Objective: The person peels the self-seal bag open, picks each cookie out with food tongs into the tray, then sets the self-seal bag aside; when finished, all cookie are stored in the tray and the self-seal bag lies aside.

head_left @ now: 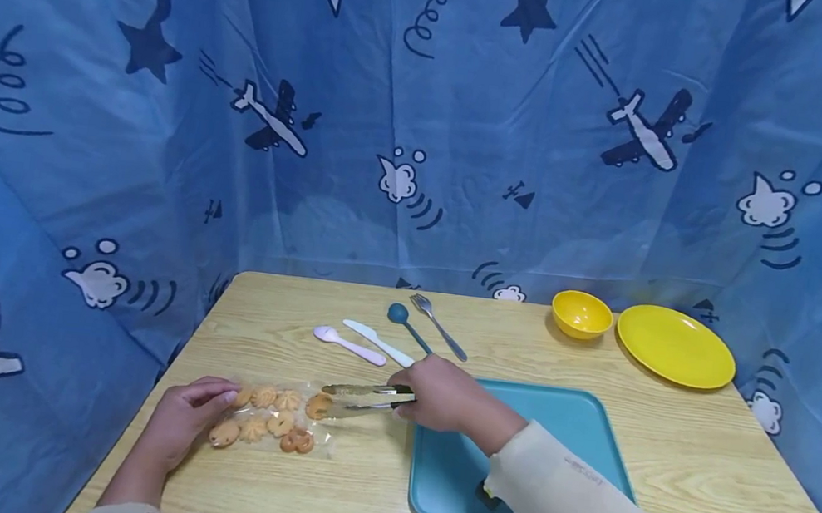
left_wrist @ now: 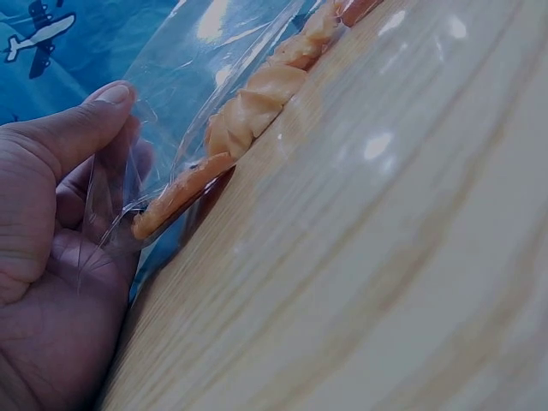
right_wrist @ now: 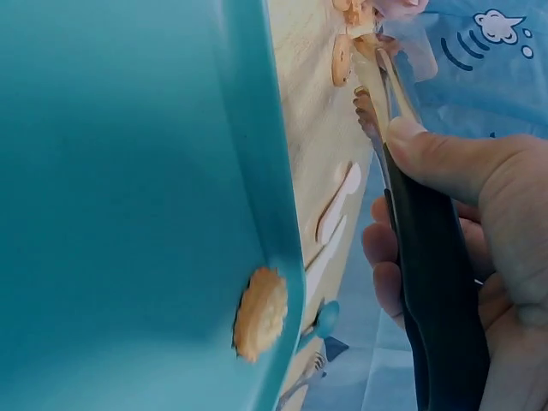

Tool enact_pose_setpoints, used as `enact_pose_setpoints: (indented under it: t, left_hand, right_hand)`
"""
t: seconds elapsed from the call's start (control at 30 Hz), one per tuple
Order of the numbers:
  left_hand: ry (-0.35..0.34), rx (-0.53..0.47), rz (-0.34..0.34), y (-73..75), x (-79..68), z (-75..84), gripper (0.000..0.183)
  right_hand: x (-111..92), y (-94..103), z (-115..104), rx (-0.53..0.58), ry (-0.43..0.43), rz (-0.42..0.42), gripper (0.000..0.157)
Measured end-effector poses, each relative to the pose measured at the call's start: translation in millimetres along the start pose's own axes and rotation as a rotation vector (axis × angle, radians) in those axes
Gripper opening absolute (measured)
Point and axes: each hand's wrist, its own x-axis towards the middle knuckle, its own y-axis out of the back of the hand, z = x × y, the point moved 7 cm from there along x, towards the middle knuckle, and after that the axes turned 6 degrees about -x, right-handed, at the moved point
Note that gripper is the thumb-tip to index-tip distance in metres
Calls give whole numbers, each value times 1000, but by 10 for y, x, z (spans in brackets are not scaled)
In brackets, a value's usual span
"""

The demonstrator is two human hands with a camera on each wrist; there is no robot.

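On the left of the table lies a clear plastic bag [head_left: 325, 446] with several golden cookies [head_left: 281, 422] in it. My left hand [head_left: 182, 418] pinches its left end between thumb and fingers; the film shows between them in the left wrist view. My right hand [head_left: 437, 395] grips black-handled metal tongs [head_left: 361, 389]. Their tips point left, at a round cookie [head_left: 318, 406] at the bag's right side; whether they touch it I cannot tell. A fluted cookie [right_wrist: 261, 315] lies on the teal tray [head_left: 568, 411], hidden by my right arm in the head view.
Beyond the hands lie a lilac spoon [head_left: 352, 346], a pale knife [head_left: 381, 342], a teal spoon [head_left: 399, 314] and a metal fork [head_left: 441, 327]. A yellow bowl [head_left: 581, 316] and a yellow plate [head_left: 675, 347] stand at the back right. A blue curtain [head_left: 425, 124] hangs behind.
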Motion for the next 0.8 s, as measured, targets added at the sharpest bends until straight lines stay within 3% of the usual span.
enact_pose_setpoints:
  t: [0.3, 0.8]
  left_hand:
    - [8, -19, -8, 4, 9, -16, 41]
    - [14, -30, -14, -8, -1, -12, 40]
  right_hand:
    - [139, -112, -30, 13, -10, -26, 39]
    - [83, -87, 31, 39, 9, 18, 34]
